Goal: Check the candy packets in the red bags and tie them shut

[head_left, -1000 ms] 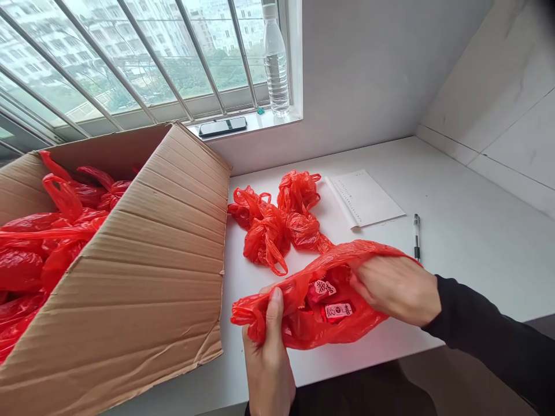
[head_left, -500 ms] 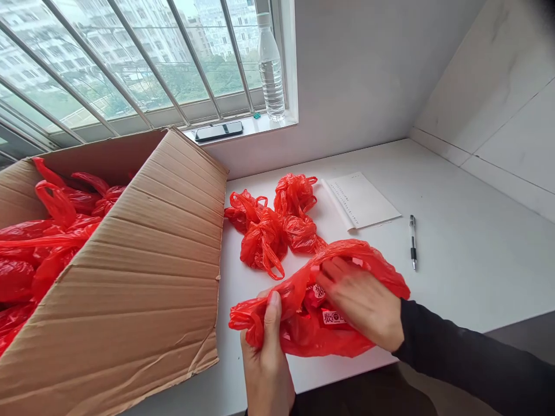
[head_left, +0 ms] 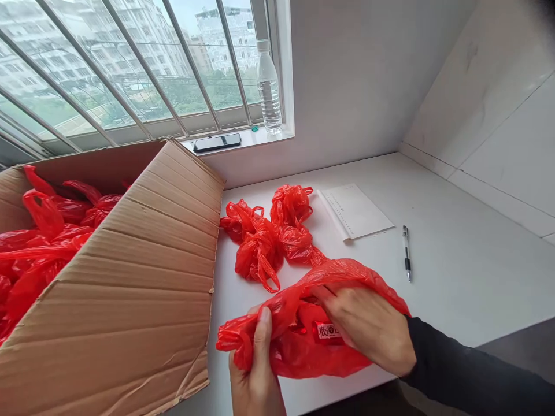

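Open bag (head_left: 321, 364) beside carton (head_left: 139, 277); red bundles (head_left: 258, 248), pen (head_left: 406, 254) beyond.

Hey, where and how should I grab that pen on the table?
Pinch the pen across the middle of its barrel, thumb and finger on its two long sides, probably best from above. It lies flat, pointing away from you, nothing over it, with the notebook to its left and the right hand, partly inside the open red bag, nearer you.

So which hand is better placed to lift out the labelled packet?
Probably the right hand: it's inside the open red bag beside the labelled packet; the left hand holds the bag's gathered side.
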Available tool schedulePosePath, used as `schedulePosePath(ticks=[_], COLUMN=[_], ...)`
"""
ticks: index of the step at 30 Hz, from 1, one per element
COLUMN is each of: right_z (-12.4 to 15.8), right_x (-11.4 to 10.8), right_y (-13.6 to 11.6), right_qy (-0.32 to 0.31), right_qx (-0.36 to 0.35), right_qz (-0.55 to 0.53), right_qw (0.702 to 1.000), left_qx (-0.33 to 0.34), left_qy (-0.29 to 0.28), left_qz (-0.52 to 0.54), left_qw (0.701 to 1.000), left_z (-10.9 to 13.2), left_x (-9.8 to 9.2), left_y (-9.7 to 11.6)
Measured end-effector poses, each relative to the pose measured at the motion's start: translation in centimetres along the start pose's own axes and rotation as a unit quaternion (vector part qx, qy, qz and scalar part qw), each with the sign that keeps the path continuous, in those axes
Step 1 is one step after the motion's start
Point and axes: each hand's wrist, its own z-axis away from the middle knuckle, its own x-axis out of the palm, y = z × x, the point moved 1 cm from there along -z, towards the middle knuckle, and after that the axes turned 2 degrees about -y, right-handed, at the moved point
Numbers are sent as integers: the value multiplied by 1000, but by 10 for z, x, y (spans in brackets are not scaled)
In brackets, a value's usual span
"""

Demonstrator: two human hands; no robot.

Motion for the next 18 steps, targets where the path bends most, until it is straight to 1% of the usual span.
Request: schedulePosePath(ticks=[3,8,11,14,18], right_z=[13,25,25,25,26], right_x=[-6,5,10,11,13], right_y=[14,33,36,36,36], right_qy=[-10,-47,-72,-76,-86], right_qx=[-5,-30,-43,-45,-73], right_qz=[6,44,38,36,20], right_qw=[1000,998,996,995,993], left_qx=[9,35,39,44,49], left_qy=[-10,-11,-20,-27,-37], left_qz=[14,33,27,20,15], left_qw=[1000,999,999,998,998], left_z=[1,6,8,9,9], left_x=[4,15,16,15,14], left_y=[3,8,8,7,6])
